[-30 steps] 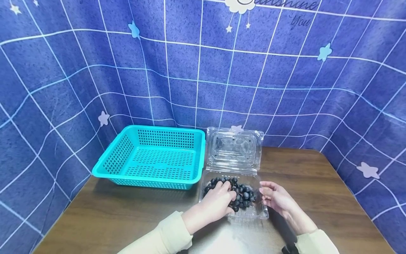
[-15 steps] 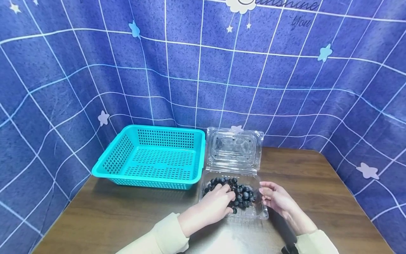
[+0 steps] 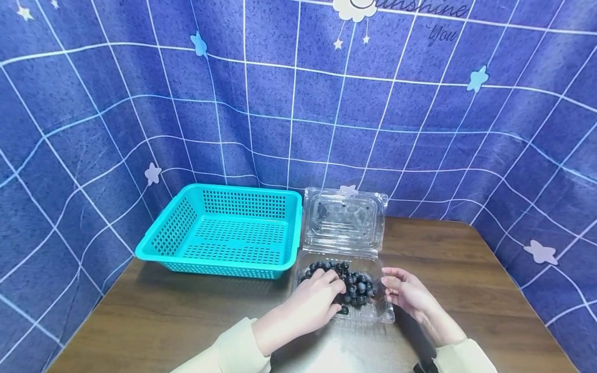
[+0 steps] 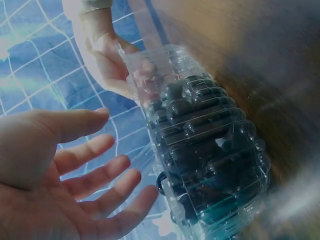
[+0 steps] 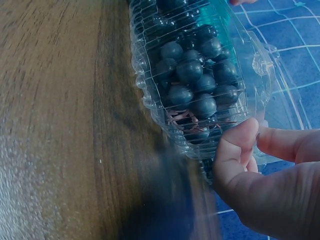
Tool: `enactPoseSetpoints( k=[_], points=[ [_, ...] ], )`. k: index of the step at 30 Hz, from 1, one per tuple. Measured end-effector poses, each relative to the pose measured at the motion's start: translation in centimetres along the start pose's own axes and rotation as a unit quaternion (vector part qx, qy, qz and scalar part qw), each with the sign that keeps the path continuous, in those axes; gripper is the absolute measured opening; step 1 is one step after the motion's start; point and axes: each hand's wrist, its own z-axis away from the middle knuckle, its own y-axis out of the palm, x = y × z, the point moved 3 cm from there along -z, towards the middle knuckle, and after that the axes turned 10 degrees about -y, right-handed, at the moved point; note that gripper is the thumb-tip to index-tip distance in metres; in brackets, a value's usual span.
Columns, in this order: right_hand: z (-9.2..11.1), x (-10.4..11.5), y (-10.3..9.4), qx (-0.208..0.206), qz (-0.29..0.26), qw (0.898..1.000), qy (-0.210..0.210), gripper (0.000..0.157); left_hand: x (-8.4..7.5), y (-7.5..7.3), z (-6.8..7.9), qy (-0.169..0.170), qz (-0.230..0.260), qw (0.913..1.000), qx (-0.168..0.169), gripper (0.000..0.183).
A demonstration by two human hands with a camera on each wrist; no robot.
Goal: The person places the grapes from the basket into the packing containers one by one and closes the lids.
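A clear plastic clamshell container (image 3: 368, 313) lies unlatched on the table, its lid (image 3: 345, 220) tipped back. Dark grapes (image 3: 361, 288) fill much of its base, and stems show among them in the right wrist view. My left hand (image 3: 313, 300) reaches over the front left of the container, fingers at the grapes. The left wrist view shows this hand's fingers (image 4: 107, 175) spread and loosely bent, none closed round a grape. At the right side, my right hand (image 3: 410, 296) pinches the container's rim between thumb and fingers (image 5: 235, 142).
A turquoise perforated basket (image 3: 216, 268) stands left of the container, close against it. The brown wooden table (image 3: 448, 259) extends to the right and front. Behind it hangs a blue curtain (image 3: 261, 124) with white grid lines and stars.
My left hand has drawn back slightly toward the front left, and a dark grape by its thumb has shifted a little the same way. The right hand keeps its place.
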Motion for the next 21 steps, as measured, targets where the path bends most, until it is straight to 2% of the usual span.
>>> enactPoseSetpoints(
  k=[6,12,17,21],
  points=[
    [0.0,0.0,0.1,-0.012,0.009,1.0,0.005,0.029,0.3,-1.1,0.7,-0.015,0.02,0.9989,-0.04,0.035],
    [0.0,0.0,0.1,-0.006,0.004,1.0,0.003,0.028,1.3,-1.8,1.5,-0.04,0.077,0.9935,-0.074,0.036],
    [0.0,0.0,0.0,-0.007,0.004,1.0,0.003,0.029,2.3,-2.1,2.1,-0.07,0.14,0.9843,-0.082,0.035],
    [0.0,-0.1,-0.1,-0.011,0.003,1.0,0.003,0.028,3.1,-2.1,2.7,-0.096,0.194,0.9734,-0.077,0.034]
  ],
)
